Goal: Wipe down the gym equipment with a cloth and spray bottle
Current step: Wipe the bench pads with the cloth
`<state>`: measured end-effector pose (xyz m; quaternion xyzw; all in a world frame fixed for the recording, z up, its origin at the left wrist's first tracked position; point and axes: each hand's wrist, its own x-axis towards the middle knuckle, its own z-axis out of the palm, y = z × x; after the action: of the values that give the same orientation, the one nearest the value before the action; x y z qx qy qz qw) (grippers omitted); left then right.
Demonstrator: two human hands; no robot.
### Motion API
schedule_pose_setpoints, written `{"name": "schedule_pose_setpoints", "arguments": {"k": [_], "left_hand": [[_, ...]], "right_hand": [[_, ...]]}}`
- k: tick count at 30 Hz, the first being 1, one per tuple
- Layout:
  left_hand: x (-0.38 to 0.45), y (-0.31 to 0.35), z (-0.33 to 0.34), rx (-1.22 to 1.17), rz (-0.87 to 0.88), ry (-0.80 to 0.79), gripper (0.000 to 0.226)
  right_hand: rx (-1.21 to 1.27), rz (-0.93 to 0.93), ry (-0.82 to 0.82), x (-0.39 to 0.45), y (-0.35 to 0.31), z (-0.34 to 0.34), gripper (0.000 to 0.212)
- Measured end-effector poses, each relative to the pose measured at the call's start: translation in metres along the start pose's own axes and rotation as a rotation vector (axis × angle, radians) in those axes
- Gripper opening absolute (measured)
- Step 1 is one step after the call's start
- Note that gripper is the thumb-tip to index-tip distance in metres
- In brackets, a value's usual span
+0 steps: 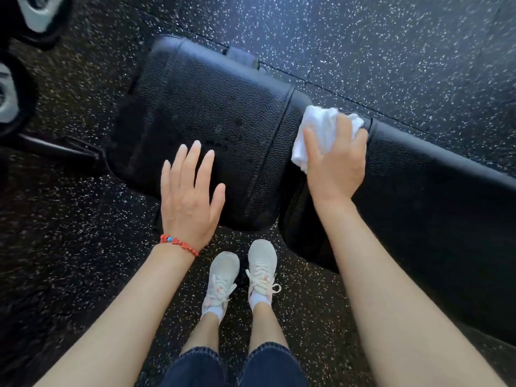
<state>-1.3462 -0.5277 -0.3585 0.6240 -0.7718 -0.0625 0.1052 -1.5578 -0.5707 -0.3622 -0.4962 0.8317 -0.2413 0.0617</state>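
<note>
Under the right hand [336, 160] a white cloth [315, 132] is bunched and pressed onto the black padded bench [212, 118], right at the seam where the seat pad meets the longer back pad. The fingers curl over the cloth and keep hold of it, with folds poking out ahead of the fingertips and toward the left hand [190, 196]. That left hand is spread flat with straight fingers and holds nothing; it sits over the near edge of the seat pad, though whether it rests on the pad or floats just above it I cannot tell. A red bead bracelet [180, 244] circles its wrist. No spray bottle is anywhere in sight. Faint dark patches on the seat pad beyond the left fingertips could be damp, so I'd guess wiping is partway along. The long back pad stretching away to the right of the cloth looks like it remains to be done.
</note>
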Motion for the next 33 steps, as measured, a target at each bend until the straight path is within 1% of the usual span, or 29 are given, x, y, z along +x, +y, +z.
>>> {"name": "schedule_pose_setpoints", "arguments": {"k": [1, 2, 5, 6, 8, 12, 19, 20, 23, 25, 27, 29, 31, 33], "left_hand": [[0.000, -0.004, -0.001, 0.002, -0.015, 0.008, 0.048], [0.000, -0.008, 0.000, 0.005, -0.031, 0.014, 0.048], [-0.003, -0.021, 0.003, 0.019, -0.105, 0.017, 0.049], [-0.005, -0.025, 0.004, 0.021, -0.134, 0.014, 0.049], [-0.008, -0.032, 0.005, 0.016, -0.173, 0.007, 0.050], [-0.008, -0.038, 0.006, 0.010, -0.170, 0.005, 0.051], [-0.009, -0.039, 0.009, 0.009, -0.173, 0.024, 0.050], [-0.009, -0.039, 0.009, 0.006, -0.171, 0.025, 0.050], [-0.010, -0.043, 0.007, -0.010, -0.146, 0.025, 0.050], [-0.007, -0.049, 0.005, -0.032, -0.132, 0.035, 0.049], [-0.002, -0.059, 0.001, -0.039, -0.136, 0.052, 0.048], [0.006, -0.073, -0.003, -0.038, -0.133, 0.067, 0.047], [0.017, -0.088, -0.007, -0.043, -0.116, 0.067, 0.047], [0.028, -0.103, -0.010, -0.046, -0.079, 0.050, 0.047]], "right_hand": [[0.055, 0.030, -0.008, -0.005, -0.005, 0.001, 0.048], [0.051, -0.002, -0.010, -0.017, -0.009, 0.002, 0.048], [-0.033, -0.266, -0.048, -0.077, -0.019, 0.005, 0.045], [-0.035, -0.317, -0.082, -0.091, -0.020, 0.006, 0.045], [-0.034, -0.381, -0.121, -0.097, -0.019, 0.008, 0.045], [-0.085, -0.486, -0.130, -0.081, -0.023, 0.009, 0.046], [-0.104, -0.470, -0.142, -0.072, -0.030, 0.010, 0.045], [-0.091, -0.450, -0.132, -0.067, -0.033, 0.011, 0.044], [-0.056, -0.308, -0.076, -0.039, -0.047, 0.021, 0.044], [-0.089, -0.284, -0.041, -0.019, -0.057, 0.029, 0.047], [-0.120, -0.273, -0.062, -0.004, -0.070, 0.037, 0.050], [-0.124, -0.202, -0.091, 0.006, -0.081, 0.043, 0.051], [-0.146, -0.131, -0.043, 0.005, -0.088, 0.047, 0.050], [-0.188, -0.129, 0.038, -0.016, -0.091, 0.049, 0.049]]}}
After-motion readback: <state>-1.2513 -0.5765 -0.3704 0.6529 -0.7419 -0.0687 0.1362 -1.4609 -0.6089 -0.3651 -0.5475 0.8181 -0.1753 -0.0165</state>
